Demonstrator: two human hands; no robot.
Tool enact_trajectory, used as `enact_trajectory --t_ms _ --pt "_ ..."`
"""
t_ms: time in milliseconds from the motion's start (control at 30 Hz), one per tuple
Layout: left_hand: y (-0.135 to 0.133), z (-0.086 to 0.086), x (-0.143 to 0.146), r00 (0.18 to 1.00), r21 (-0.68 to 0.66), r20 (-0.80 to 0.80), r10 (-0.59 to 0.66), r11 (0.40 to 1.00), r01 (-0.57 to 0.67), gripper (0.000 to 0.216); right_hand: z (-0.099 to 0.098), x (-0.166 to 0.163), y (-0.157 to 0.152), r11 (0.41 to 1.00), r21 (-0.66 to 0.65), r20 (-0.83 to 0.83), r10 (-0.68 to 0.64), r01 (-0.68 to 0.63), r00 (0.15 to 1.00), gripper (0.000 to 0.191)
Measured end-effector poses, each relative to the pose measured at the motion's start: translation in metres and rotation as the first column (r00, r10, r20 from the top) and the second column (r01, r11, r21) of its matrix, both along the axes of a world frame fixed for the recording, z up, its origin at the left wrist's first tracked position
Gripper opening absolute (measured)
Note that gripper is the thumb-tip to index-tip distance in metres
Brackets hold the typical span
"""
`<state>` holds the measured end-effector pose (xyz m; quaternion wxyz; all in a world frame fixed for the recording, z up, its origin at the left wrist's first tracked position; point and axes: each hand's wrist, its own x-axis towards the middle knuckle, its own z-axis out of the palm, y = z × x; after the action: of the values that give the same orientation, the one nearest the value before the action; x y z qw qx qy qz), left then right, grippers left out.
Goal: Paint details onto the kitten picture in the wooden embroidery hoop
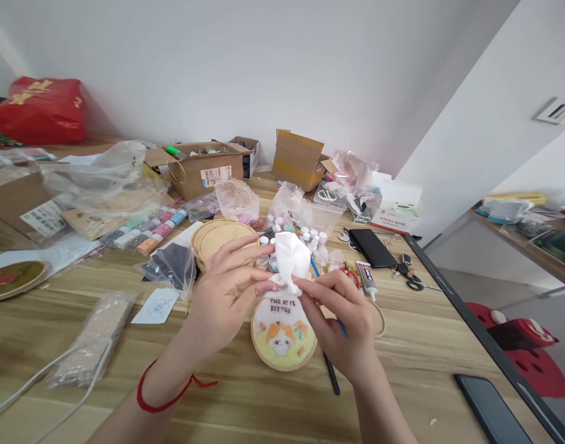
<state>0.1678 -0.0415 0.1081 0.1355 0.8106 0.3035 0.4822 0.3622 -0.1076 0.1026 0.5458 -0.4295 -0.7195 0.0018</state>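
Both hands meet over the table on a crumpled white tissue point(292, 256), twisted narrow between the fingertips. My left hand point(229, 290) pinches it from the left, with the other fingers raised. From the right, my right hand point(340, 308) pinches the same twist. A thin blue stick point(342, 328) shows on both sides of the right hand; whether it is held is unclear. Just below the tissue is a round wooden hoop point(285, 368) framing a cat picture with dark lettering; the hands and tissue partly hide its top.
Behind the hands stand small white-capped bottles point(322, 237) and stacked round wooden hoops point(222, 237). To the right lie a glue tube point(366, 277), a black wallet point(371, 248), scissors point(416, 283) and a phone point(493, 410). Cardboard boxes point(208, 169) line the wall. A white cable point(86, 394) crosses the left.
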Motion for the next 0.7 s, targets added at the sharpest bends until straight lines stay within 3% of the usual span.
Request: enact_trajectory --t_ms 200,333,433,500,600,700 --pt "-0.004 0.0 0.006 0.972 -0.078 0.209 0.108 0.993 -0.094 0.013 0.003 0.006 -0.001 1.0 -0.013 -0.042 -0.022 0.022 0.999 0.026" --pt "0.0 0.003 0.006 0.94 -0.313 0.326 0.102 0.95 0.005 0.024 0.002 0.012 0.001 0.999 -0.029 -0.07 -0.033 0.031 0.997 0.025" --pt "0.005 0.004 0.005 0.909 -0.496 0.416 -0.019 0.833 0.245 0.077 0.0 0.016 0.002 0.999 -0.048 -0.113 -0.018 0.013 0.993 0.024" --pt "0.007 0.004 0.004 0.893 -0.58 0.434 -0.116 0.723 0.376 0.093 -0.001 0.016 0.003 0.998 -0.062 -0.133 0.015 -0.023 0.991 0.025" --pt "0.007 0.004 0.005 0.892 -0.675 0.399 -0.212 0.591 0.442 0.088 -0.002 0.014 0.003 0.996 -0.067 -0.135 0.055 -0.065 0.989 0.025" --pt "0.006 0.006 0.007 0.905 -0.699 0.336 -0.26 0.575 0.425 0.074 -0.003 0.012 0.003 0.997 -0.044 -0.123 0.054 -0.06 0.991 0.025"
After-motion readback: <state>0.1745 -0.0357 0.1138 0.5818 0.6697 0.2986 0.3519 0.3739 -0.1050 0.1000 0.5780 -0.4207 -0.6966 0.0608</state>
